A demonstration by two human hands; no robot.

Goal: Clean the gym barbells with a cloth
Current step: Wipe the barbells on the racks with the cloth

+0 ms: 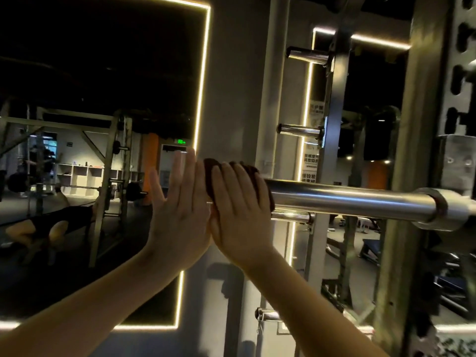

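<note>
Most of the dark reddish-brown cloth [215, 176] hiding under the right hand [239, 210], tip of the shiny chrome barbell sleeve [347, 199] disappearing beneath that cloth, its collar [444, 210] running off the right edge, white printed wall notices [310, 161] blurring past reading

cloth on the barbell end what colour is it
The cloth is dark brown, seen in the head view.

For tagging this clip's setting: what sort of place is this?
A dimly lit gym: a chrome barbell sleeve rests on a squat rack upright, weight-plate storage pegs stick out behind it, and another rack stands at left.
</note>
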